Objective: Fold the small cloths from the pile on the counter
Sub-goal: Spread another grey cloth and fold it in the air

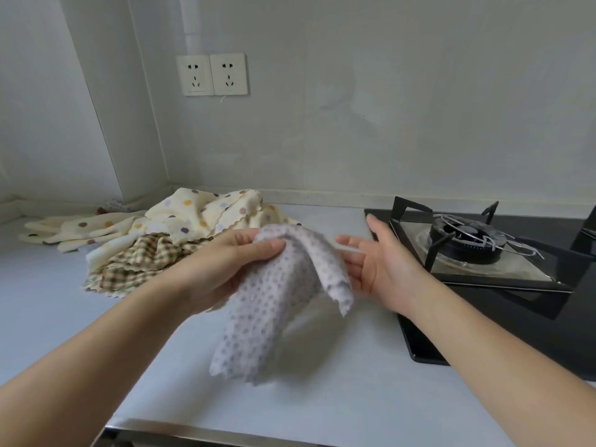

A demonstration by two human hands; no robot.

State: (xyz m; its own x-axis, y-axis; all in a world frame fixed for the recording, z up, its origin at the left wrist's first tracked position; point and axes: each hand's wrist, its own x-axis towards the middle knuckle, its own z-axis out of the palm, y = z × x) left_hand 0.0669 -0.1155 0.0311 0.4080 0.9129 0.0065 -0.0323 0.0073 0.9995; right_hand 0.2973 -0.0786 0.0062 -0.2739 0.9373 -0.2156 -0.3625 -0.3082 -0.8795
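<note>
Grey-dotted cloth [277, 301] is off the pile [180, 230] and held in the air over the counter [338, 398], roughly centre of view, in front of the pile and left of the gas hob [483, 253]. Left hand [222, 266] grips it near the top: thumb on the near face, fingers curled behind, fabric bunched at the grip. Rest of the cloth hangs loose and crumpled. Lower corner dangles above the counter, apparently not touching it, and the lower edge is blurred. Right hand [380, 266] has its palm facing left, fingers straight, thumb up, holding nothing. Its fingertips sit just beside the cloth's right edge, partly hidden behind a flap; can't tell if they make contact. Hands are apart with the cloth between them. Pile sits on the counter behind the left hand, toward the back-left corner. It has cream polka-dot cloths [200, 211] on top and spread out to the left, and a green-and-tan checked cloth [135, 269] at the front, zigzag edges on both. All are unfolded, rumpled and overlapping. Small patterned item [113, 206] in the corner behind the pile, too small to identify. Gas hob is on the right: black glass, pan support over one burner, near the right hand but not touching. Two wall sockets [213, 74] on the back wall above the pile, white conduit [193, 24] running up from them.
</note>
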